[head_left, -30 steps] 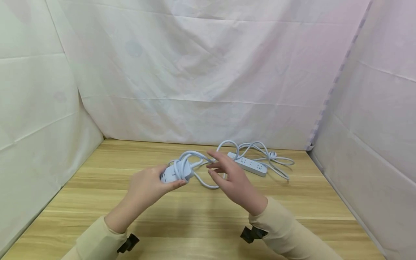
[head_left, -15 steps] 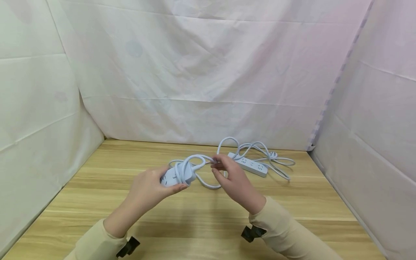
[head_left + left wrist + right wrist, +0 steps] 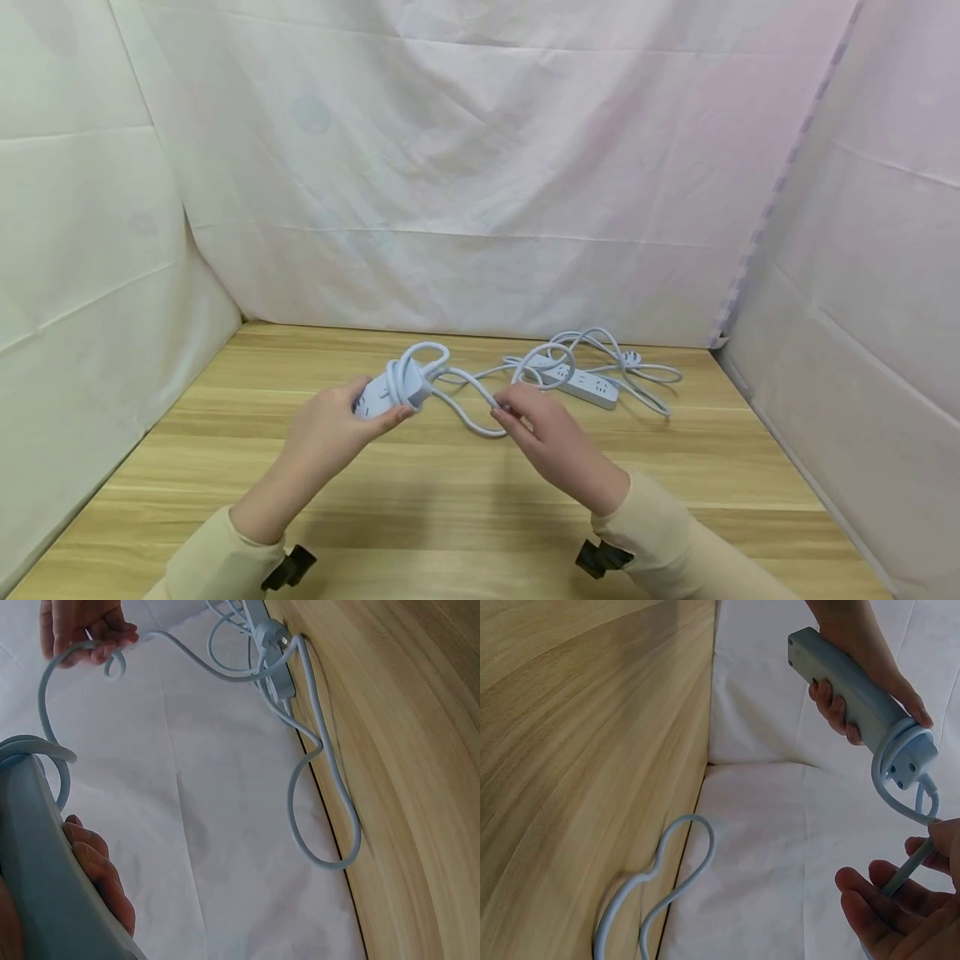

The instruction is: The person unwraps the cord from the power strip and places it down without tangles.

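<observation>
My left hand (image 3: 322, 429) grips a white power strip (image 3: 372, 399) round its body, raised above the table. The strip's cord (image 3: 889, 754) is wound about the end nearest the other hand, and a loop stands up there. With thumb and fingers my right hand (image 3: 551, 433) pinches the same cord (image 3: 468, 379) a short way to the right of the strip. In the right wrist view the cord runs across the right fingers (image 3: 877, 900). The rest of it trails down to the table in loose loops, as the left wrist view shows with one cord loop (image 3: 330, 862).
A second white power strip (image 3: 592, 388) lies at the back right of the wooden table (image 3: 420, 517). Its cord (image 3: 660, 404) and a plug (image 3: 632, 358) are tangled beside it. White cloth (image 3: 480, 167) walls stand behind and at both sides.
My right hand has closed on the cord and drawn it down and slightly right. The left hand with the power strip has shifted a little left. Cord loops near the second strip have moved.
</observation>
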`<control>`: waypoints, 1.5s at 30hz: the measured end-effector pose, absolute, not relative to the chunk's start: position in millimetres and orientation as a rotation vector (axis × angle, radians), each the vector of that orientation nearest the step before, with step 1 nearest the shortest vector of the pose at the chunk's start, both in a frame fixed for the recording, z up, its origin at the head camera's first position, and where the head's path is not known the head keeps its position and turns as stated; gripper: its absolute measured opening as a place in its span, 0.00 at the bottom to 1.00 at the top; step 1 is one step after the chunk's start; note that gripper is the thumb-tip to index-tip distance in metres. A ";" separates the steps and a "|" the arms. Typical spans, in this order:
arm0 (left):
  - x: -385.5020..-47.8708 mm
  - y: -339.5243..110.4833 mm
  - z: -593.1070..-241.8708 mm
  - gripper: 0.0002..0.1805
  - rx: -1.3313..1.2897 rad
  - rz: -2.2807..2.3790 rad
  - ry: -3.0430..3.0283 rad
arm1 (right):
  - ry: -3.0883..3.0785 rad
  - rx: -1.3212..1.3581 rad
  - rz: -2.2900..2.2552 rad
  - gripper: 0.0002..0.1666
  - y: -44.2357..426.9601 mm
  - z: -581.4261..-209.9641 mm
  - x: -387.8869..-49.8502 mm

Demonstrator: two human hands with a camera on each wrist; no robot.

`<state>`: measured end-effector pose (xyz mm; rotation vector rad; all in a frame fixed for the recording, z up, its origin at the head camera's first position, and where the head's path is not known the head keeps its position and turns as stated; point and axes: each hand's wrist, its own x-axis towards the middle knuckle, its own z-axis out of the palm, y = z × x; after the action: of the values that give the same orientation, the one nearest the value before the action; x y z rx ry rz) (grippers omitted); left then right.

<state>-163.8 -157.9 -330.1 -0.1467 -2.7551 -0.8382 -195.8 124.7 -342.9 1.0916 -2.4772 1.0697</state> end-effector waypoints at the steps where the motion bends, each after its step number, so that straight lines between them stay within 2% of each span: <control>1: -164.2 -158.9 -330.5 0.30 -0.140 -0.845 -2.757 | -2.476 1.105 1.061 0.05 125.8 -343.3 -194.7; 22: -176.5 -171.9 -345.3 0.35 -0.037 -0.835 -2.846 | -2.262 1.365 0.987 0.03 133.7 -344.3 -176.6; 28: -178.6 -171.9 -353.1 0.41 -0.038 -0.714 -2.869 | -2.261 1.344 1.047 0.06 131.5 -335.9 -171.2; 38: -179.6 -170.9 -359.0 0.38 -0.055 -0.606 -2.909 | -2.202 1.294 1.079 0.02 125.4 -320.6 -173.6; 45: -178.8 -169.6 -361.2 0.36 -0.064 -0.583 -2.939 | -2.166 1.244 1.134 0.04 121.7 -313.6 -180.5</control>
<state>-178.8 -169.6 -361.2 -0.0644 -2.9394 -0.5827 -180.5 121.7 -313.6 1.2438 -2.1658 1.1340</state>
